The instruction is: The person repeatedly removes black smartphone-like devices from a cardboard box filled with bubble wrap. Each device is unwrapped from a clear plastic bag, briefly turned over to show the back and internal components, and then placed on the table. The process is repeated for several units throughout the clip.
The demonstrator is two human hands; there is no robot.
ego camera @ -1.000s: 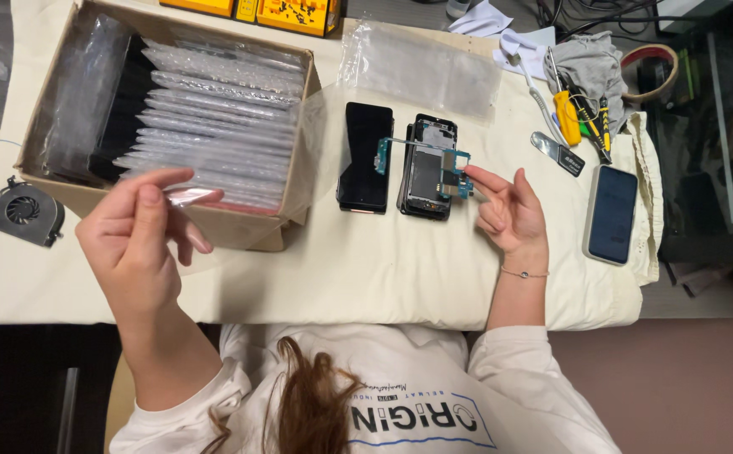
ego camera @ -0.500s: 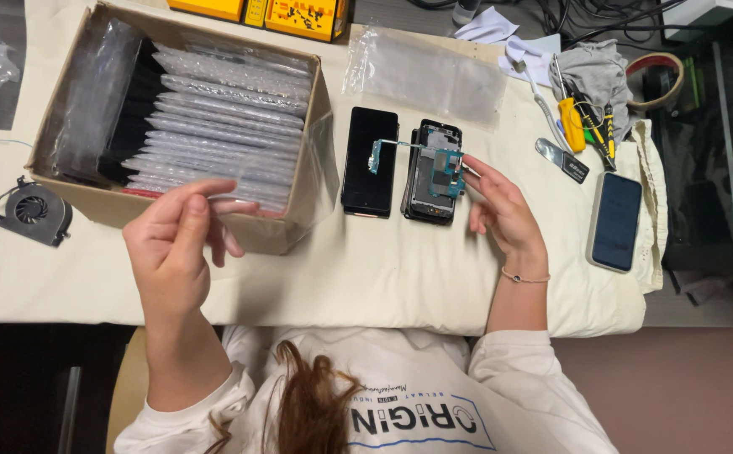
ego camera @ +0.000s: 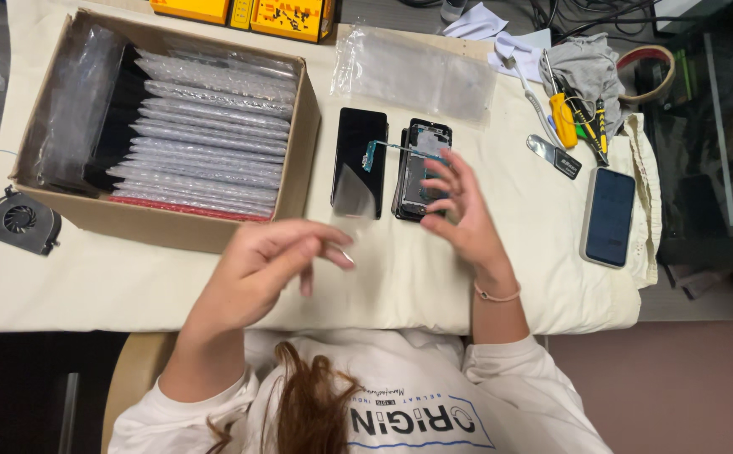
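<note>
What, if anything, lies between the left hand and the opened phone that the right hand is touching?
Nothing visible. The left hand hovers over bare cloth; the opened phone lies up and to its right under the right hand. The black phone lies beside that path.

L hand (ego camera: 270, 269) raised, fingers loosely curled & pinched; R hand (ego camera: 459, 214) spread open, fingers pointing away from body

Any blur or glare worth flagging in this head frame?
Head view: left hand is motion-smeared at the fingers; right hand slightly soft over the opened phone; glare patch on the black screen panel; bubble-wrap sleeves shine but stay sharp.
</note>
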